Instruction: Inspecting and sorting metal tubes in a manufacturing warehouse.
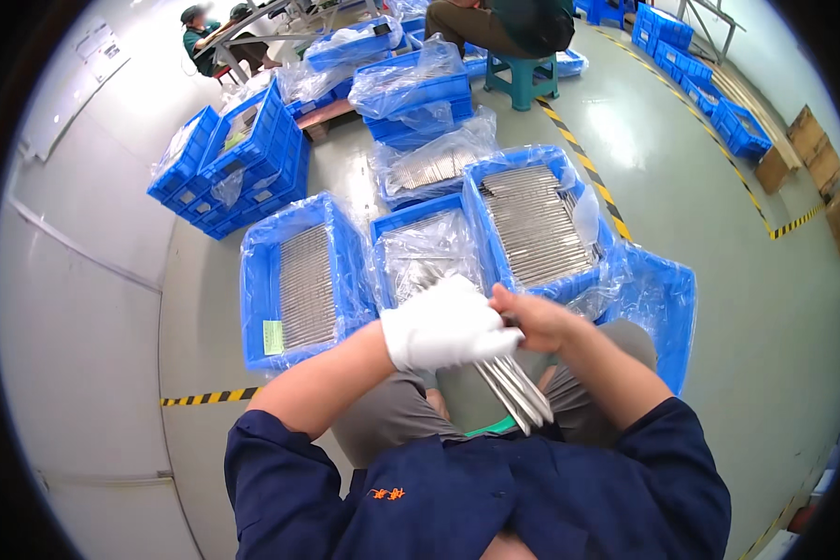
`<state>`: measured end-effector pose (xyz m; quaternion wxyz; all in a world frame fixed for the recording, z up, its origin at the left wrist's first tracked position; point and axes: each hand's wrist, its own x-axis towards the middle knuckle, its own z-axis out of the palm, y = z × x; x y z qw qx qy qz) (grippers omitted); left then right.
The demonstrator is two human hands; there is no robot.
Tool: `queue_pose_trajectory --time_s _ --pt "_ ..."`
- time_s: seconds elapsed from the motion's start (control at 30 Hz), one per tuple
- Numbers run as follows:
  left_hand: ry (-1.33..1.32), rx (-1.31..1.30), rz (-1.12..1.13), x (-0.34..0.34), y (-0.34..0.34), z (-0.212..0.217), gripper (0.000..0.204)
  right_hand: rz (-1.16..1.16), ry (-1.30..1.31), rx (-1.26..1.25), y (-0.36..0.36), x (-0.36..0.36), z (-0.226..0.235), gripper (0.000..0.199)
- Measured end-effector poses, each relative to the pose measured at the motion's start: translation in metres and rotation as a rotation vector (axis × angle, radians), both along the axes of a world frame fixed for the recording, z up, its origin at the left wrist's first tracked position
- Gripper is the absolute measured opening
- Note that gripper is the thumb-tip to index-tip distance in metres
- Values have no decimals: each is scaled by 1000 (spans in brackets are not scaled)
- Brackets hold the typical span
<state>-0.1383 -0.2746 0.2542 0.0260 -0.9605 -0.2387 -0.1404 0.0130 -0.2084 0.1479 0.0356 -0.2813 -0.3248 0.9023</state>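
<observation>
L hand (446, 327), gloved: clenched round metal rods (515, 390). R hand (539, 322), bare: adj. to L; grip unclear (blur). Blue bins (261, 289) w/ rods fwd.

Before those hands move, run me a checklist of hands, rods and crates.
1. Left hand gloved: ok, white glove on.
2. Right hand gloved: not ok, bare.
3. Bundle of silver metal rods in left hand: ok, gripped.
4. Right hand's contact with the bundle: cannot tell, blurred.
5. Row of rods in left blue crate: ok, aligned.
6. Middle blue crate uncovered: not ok, clear plastic film over it.
</observation>
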Motion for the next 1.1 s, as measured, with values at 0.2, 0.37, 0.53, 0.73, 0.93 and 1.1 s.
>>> queue_pose_trajectory --time_s 0.2,0.37,0.53,0.73,0.93,1.1 --pt "-13 87 -220 23 -36 -22 27 51 387 -241 -48 -11 28 46" --pt "-255 254 44 38 -51 -32 12 -3 275 -204 -57 16 21 33" --pt "-527 155 365 42 -85 -33 25 -125 156 -177 -64 36 20 20" --pt "-1751 -2043 4 41 -103 -93 77 -222 290 -32 -31 18 28 24" --pt "-1839 -1966 -31 43 -82 -82 60 -414 120 221 3 -22 52 23" --pt "-2416 -1524 392 24 -41 -65 36 -701 162 378 27 -39 78 11"
